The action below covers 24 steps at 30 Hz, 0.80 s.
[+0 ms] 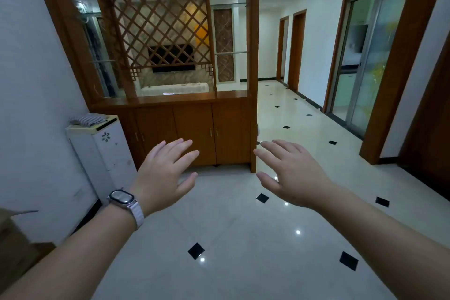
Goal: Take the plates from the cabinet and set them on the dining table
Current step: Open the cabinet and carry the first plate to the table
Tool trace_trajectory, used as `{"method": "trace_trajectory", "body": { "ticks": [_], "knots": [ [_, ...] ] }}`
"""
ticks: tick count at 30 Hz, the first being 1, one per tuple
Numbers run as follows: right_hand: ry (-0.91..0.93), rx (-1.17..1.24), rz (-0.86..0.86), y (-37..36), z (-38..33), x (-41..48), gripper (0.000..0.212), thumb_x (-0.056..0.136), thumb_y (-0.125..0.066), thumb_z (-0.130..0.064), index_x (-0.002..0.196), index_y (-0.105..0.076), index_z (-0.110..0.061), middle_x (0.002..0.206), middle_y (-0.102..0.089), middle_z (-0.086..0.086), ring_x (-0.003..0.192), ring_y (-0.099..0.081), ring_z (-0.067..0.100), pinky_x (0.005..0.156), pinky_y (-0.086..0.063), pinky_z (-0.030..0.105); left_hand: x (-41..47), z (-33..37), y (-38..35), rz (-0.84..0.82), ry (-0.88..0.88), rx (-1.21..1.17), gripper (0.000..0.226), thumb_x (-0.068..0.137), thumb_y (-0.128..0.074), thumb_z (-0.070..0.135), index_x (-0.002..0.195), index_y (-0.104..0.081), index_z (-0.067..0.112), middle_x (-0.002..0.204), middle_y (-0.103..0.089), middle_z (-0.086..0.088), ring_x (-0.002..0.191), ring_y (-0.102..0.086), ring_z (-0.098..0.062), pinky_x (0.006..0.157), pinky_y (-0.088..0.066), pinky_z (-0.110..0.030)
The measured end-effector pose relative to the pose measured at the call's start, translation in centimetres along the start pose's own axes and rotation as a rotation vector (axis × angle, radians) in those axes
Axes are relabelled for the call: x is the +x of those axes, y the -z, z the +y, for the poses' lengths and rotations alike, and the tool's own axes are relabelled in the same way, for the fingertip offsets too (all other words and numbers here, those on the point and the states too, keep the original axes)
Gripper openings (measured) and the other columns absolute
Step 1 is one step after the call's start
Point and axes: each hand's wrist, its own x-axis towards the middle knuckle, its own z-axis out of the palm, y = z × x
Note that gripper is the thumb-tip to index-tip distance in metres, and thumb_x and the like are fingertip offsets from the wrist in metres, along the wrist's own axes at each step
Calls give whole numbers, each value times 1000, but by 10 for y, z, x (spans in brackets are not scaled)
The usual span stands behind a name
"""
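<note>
A brown wooden cabinet [194, 134] stands ahead under a lattice room divider, and all its doors are closed. No plates or dining table show. My left hand [165, 173], with a watch on the wrist, is held out in front of the cabinet, fingers spread and empty. My right hand [289, 170] is stretched out beside it at the cabinet's right end, also spread and empty. Both hands are well short of the cabinet doors.
A white narrow appliance [104, 148] with a folded cloth on top stands against the left wall next to the cabinet. Glossy tiled floor [233, 238] runs forward and right into a hallway. A sliding glass door [365, 56] is on the right.
</note>
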Motion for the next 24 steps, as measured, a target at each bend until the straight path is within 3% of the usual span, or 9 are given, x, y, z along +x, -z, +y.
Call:
{"method": "trace_trajectory", "body": {
  "ticks": [12,18,24],
  "knots": [
    [-24,-67,-36,-37,-6,60,59,95,-28,-59,145,-41,-29,148,-48,-2,137,-40,22,110,-32,39,29,-52,-60,40,-52,-33,51,91,-43,47,129,-61,18,138,-56,-9,131,-49,-27,110,-30,-47],
    [-15,-90,-80,-67,-40,150,60,95,-26,-61,143,-44,-30,146,-50,-2,135,-44,23,108,-36,41,41,-137,-95,2,-8,-41,50,91,-43,47,128,-61,19,137,-57,-8,130,-50,-28,108,-34,-49],
    [2,-68,-60,-91,-85,242,64,93,-19,-63,148,-35,-33,153,-40,-3,142,-33,22,115,-25,41,54,-230,-120,-9,10,-22,51,91,-41,49,129,-60,20,138,-57,-8,131,-50,-27,110,-27,-46]
  ]
}}
